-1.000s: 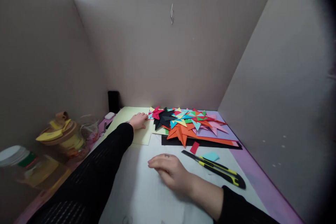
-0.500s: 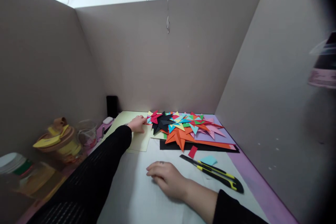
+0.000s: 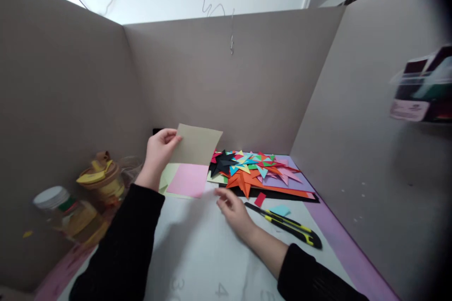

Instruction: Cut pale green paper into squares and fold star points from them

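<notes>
My left hand (image 3: pixel 160 153) pinches the left edge of a pale yellow-grey sheet of paper (image 3: pixel 198 145), raised above the stack. Below it a pink sheet (image 3: pixel 188 180) lies on pale green paper (image 3: pixel 164 181). My right hand (image 3: pixel 235 211) hovers low over the white work surface (image 3: pixel 197 249), fingers loosely curled and apart, nothing in them. To its right lie a black and yellow utility knife (image 3: pixel 289 226), a small red paper piece (image 3: pixel 260 199) and a light blue one (image 3: pixel 281 210). Folded paper stars, among them an orange one (image 3: pixel 243 181) and a black one (image 3: pixel 222 163), are heaped behind.
Grey panels (image 3: pixel 219 80) enclose the back and both sides. A white-lidded jar (image 3: pixel 70 214) and a yellow-brown cup (image 3: pixel 102 176) stand at the left. A bent wire hook (image 3: pixel 232 46) hangs on the back panel. Packaging (image 3: pixel 420 89) is fixed to the right panel.
My left hand has lifted the pale sheet off the stack toward me, uncovering the pink sheet. My right hand has moved slightly forward and to the right. The camera view has shifted.
</notes>
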Demonstrator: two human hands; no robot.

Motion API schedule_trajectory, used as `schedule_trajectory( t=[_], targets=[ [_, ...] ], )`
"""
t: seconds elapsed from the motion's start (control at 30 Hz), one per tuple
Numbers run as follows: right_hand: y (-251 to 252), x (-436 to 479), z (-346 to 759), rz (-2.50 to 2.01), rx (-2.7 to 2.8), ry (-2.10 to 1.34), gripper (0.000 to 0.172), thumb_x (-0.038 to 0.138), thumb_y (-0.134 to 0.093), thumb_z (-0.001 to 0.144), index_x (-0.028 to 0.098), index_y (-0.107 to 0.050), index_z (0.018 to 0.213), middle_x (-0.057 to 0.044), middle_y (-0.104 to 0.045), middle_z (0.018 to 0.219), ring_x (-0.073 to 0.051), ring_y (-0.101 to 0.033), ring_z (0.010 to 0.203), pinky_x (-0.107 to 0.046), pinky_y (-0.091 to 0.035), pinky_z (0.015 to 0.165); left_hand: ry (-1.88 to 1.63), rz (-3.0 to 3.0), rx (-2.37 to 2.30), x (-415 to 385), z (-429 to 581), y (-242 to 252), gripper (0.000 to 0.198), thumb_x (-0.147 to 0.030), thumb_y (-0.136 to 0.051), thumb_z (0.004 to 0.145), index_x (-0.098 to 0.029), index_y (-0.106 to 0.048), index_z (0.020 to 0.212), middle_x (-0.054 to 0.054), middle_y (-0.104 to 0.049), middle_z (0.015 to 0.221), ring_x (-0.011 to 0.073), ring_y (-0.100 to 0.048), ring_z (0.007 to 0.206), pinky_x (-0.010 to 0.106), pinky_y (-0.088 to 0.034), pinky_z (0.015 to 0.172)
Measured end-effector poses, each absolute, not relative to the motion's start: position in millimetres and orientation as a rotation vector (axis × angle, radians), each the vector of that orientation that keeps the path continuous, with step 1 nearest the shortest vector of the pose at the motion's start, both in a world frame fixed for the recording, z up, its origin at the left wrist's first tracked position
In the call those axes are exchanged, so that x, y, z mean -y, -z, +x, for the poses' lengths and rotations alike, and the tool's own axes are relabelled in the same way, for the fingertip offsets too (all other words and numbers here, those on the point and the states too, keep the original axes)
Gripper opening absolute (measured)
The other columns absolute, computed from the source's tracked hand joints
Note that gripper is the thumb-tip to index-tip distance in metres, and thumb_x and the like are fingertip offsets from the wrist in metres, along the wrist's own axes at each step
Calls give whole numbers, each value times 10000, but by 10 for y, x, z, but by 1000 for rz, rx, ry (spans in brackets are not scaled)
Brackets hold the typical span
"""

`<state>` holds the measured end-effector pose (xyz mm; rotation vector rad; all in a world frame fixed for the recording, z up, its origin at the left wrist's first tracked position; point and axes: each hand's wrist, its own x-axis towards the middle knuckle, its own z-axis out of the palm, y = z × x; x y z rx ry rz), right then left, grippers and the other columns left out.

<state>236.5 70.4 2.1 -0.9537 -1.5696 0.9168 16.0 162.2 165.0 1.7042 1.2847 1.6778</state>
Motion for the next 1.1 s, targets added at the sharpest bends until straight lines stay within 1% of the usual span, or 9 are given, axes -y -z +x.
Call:
schedule_trajectory(
  t=[0.07, 0.1, 0.17, 0.23, 0.3, 0.4, 0.53, 0.73, 1.1],
  targets=[
    [-37, -737, 2388, -974, 1353, -919, 473, 355, -555, 805, 215, -443, 1242, -116, -528, 1221, -202, -570, 979, -332, -493, 776, -1769, 1352, -1155, -1357, 270, -1445, 341, -328, -739, 590, -136, -626, 847, 42, -653, 728, 127, -580, 623, 231, -450, 592],
    [-46, -738, 2403, -966, 1285, -919, 567, 386, -590, 777, 208, -393, 1279, -132, -484, 1274, -219, -547, 1037, -346, -485, 807, -1733, 1234, -1105, -1235, 326, -1318, 343, -312, -757, 562, -129, -630, 823, 32, -646, 687, 118, -573, 592, 223, -445, 572],
    [-65, -695, 2428, -946, 1205, -933, 663, 417, -638, 734, 195, -362, 1295, -144, -437, 1328, -246, -495, 1134, -373, -458, 878, -1610, 1065, -1033, -1009, 420, -1071, 316, -290, -775, 530, -123, -634, 758, 18, -632, 632, 107, -559, 546, 212, -435, 540],
    [-83, -596, 2440, -890, 1173, -998, 627, 423, -653, 720, 194, -409, 1250, -133, -478, 1304, -251, -493, 1152, -388, -437, 921, -1528, 964, -982, -800, 475, -871, 292, -268, -782, 523, -123, -643, 735, 20, -647, 657, 105, -570, 562, 205, -440, 550],
    [-93, -465, 2439, -809, 1149, -1106, 529, 417, -656, 715, 202, -473, 1162, -111, -577, 1196, -245, -556, 1077, -394, -450, 907, -1488, 877, -963, -614, 489, -722, 293, -247, -794, 506, -122, -649, 727, 20, -659, 679, 105, -583, 589, 201, -450, 575],
    [-79, -289, 2432, -784, 1113, -1239, 413, 381, -679, 684, 197, -527, 1022, -77, -679, 976, -232, -643, 886, -376, -499, 801, -1476, 806, -964, -410, 459, -547, 314, -236, -810, 484, -118, -653, 728, 17, -662, 678, 104, -590, 609, 200, -456, 604],
    [2, -207, 2449, -886, 1072, -1263, 328, 343, -681, 652, 184, -566, 914, -53, -703, 824, -214, -660, 725, -321, -506, 671, -1468, 838, -961, -308, 394, -377, 343, -277, -800, 541, -121, -675, 819, 38, -682, 776, 122, -605, 690, 215, -463, 660],
    [130, -308, 2525, -953, 980, -1257, 286, 341, -678, 609, 176, -593, 827, -45, -700, 741, -207, -649, 663, -304, -486, 634, -1256, 974, -851, -330, 362, -307, 352, -296, -771, 615, -140, -689, 920, 92, -690, 895, 185, -627, 801, 279, -461, 756],
    [155, -321, 2519, -925, 974, -1305, 251, 333, -661, 610, 182, -593, 799, -43, -699, 744, -201, -640, 670, -298, -475, 638, -1222, 950, -785, -312, 394, -270, 297, -305, -769, 635, -133, -678, 859, 46, -672, 780, 115, -584, 672, 199, -428, 631]
  ],
)
